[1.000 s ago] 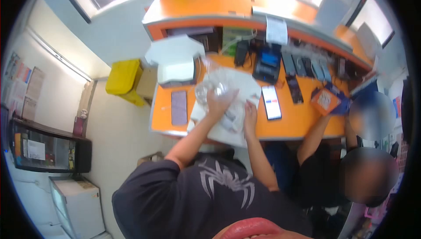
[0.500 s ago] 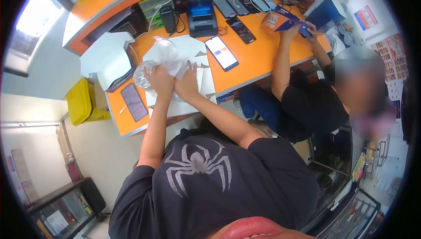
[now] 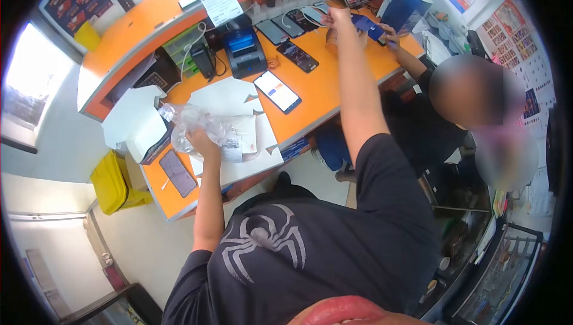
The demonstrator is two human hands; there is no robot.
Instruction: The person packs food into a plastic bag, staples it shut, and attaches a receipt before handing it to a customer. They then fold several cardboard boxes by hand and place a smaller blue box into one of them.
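Note:
My left hand (image 3: 204, 145) is closed on a crumpled clear plastic bag (image 3: 194, 125). Beneath the bag lies an opened-out white cardboard box (image 3: 230, 95), with a flat white packet (image 3: 242, 134) on it, printed on its lower part. Stretched far forward to the right, my right hand (image 3: 339, 19) has its fingers curled together beside the co-worker's dark blue box (image 3: 365, 25). What those fingers hold, if anything, is hidden. Close to that hand is a pale oval item (image 3: 313, 16) with a white cable.
A lit phone (image 3: 277, 92), a dark phone (image 3: 297, 56) and a card terminal (image 3: 245, 53) rest on the orange counter (image 3: 322, 89). Another phone (image 3: 177, 173) lies by the front left edge, near a folded white box (image 3: 134, 119). A co-worker (image 3: 436, 110) sits at the right.
My right hand has left the plastic bag and reached far to the right, near the co-worker's box. My left hand stays on the bag. The view has shifted, uncovering the white packet.

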